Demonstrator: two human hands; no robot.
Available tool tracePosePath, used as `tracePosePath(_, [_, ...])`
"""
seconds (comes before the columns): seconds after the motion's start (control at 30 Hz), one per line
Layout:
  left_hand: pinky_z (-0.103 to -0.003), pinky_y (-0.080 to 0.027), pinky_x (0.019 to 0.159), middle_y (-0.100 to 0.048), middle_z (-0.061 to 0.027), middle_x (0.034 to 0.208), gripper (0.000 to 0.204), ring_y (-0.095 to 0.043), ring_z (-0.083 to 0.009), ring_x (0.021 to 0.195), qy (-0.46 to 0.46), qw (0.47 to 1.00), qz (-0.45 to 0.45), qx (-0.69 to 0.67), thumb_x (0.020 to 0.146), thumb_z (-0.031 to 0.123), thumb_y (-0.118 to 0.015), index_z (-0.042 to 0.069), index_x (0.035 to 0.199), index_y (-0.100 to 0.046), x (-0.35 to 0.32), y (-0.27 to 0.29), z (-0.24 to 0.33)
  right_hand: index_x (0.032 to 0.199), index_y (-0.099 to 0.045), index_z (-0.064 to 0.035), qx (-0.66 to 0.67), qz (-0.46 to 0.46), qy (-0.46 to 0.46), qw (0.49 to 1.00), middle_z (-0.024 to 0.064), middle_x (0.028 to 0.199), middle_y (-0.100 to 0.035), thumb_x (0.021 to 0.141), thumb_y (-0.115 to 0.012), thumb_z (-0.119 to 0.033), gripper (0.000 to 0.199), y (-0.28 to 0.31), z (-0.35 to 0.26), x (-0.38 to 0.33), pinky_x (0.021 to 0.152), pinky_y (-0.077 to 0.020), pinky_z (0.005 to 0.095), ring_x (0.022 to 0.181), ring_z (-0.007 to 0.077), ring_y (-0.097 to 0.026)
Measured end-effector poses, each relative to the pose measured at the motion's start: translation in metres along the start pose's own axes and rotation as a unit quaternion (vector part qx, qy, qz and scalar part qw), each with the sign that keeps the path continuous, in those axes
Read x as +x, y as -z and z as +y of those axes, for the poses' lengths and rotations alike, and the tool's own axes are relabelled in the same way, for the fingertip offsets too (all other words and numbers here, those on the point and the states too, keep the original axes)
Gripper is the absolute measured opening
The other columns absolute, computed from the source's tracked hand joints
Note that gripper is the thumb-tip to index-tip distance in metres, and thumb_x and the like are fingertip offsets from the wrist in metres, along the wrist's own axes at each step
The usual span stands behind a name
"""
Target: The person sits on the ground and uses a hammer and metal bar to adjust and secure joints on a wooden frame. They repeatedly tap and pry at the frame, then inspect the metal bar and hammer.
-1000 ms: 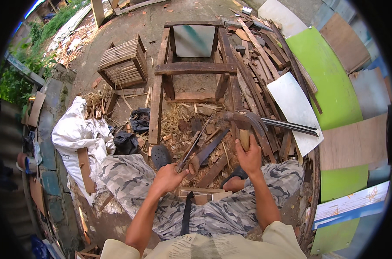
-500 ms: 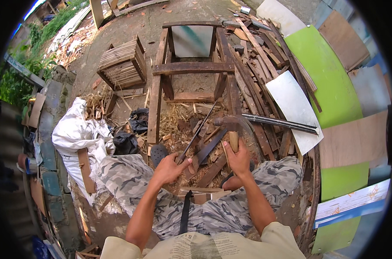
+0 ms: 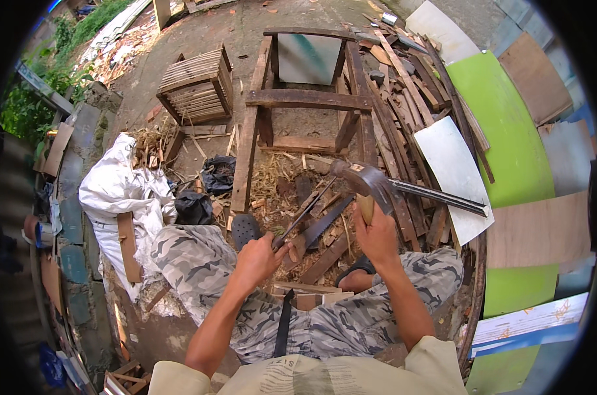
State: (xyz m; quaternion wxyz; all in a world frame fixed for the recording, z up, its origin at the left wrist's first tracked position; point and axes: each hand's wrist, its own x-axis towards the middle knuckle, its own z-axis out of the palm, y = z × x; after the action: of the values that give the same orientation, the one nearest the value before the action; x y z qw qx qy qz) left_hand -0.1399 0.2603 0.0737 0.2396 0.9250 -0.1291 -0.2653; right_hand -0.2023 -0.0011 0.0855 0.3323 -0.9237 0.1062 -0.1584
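Note:
My right hand [image 3: 377, 234] is closed around the wooden handle of a claw hammer [image 3: 364, 179], its dark head raised above the ground between my knees. My left hand [image 3: 260, 260] is wrapped round the near end of a long thin dark metal rod [image 3: 305, 212]; its far tip points up and right, near the hammer head. I cannot make out the rod's exact kind. Below the hands, a handsaw [image 3: 326, 224] lies on wood chips and offcuts. Just beyond stands a dark wooden frame [image 3: 308, 99] with legs and crosspieces.
A slatted wooden crate [image 3: 196, 82] stands at the far left. White sacking [image 3: 117, 191] and black plastic bags [image 3: 193, 207] lie near my left knee. Wood scraps [image 3: 404, 99], a white sheet [image 3: 453, 178] and a green panel [image 3: 502, 125] are on the right.
My right hand and the hammer have shifted slightly right, and the hammer head has turned and tilted. The rod in my left hand now points lower. The whole view has shifted a little.

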Motion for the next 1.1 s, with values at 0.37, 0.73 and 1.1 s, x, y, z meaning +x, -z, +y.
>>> tracePosePath(0.37, [-0.054, -0.052, 0.071, -0.067, -0.0283, 0.076, 0.049, -0.066, -0.0488, 0.078, -0.028, 0.999, 0.018, 0.007, 0.094, 0.045, -0.067, -0.003, 0.089, -0.066, -0.006, -0.012, -0.009, 0.104, -0.056, 0.0021, 0.060, 0.048, -0.023, 0.997, 0.0191, 0.068, -0.059, 0.098, -0.066, -0.018, 0.023, 0.027, -0.027, 0.012, 0.055, -0.0469, 0.0383, 0.058, 0.0328, -0.062])
tracePosePath(0.73, [-0.052, -0.051, 0.063, -0.065, -0.0263, 0.068, 0.045, -0.065, -0.0463, 0.069, -0.005, 0.997, 0.060, -0.056, 0.091, 0.044, -0.071, 0.000, 0.085, -0.066, -0.037, 0.023, -0.010, 0.111, -0.059, 0.0035, 0.068, 0.046, -0.123, 0.989, 0.0247, 0.079, -0.066, 0.094, -0.068, -0.019, 0.029, -0.007, 0.028, -0.038, 0.061, -0.0507, 0.0433, 0.072, 0.0434, -0.068])
tracePosePath(1.1, [-0.040, -0.052, 0.063, -0.071, -0.0093, 0.066, 0.036, -0.070, -0.0323, 0.067, -0.067, 0.997, -0.007, -0.027, 0.093, 0.037, -0.070, 0.001, 0.086, -0.068, -0.024, 0.025, -0.006, 0.104, -0.059, 0.0017, 0.071, 0.096, -0.157, 0.980, 0.0227, 0.075, -0.063, 0.093, -0.069, -0.020, 0.027, -0.007, 0.041, -0.050, 0.062, -0.0487, 0.0433, 0.065, 0.0402, -0.062])
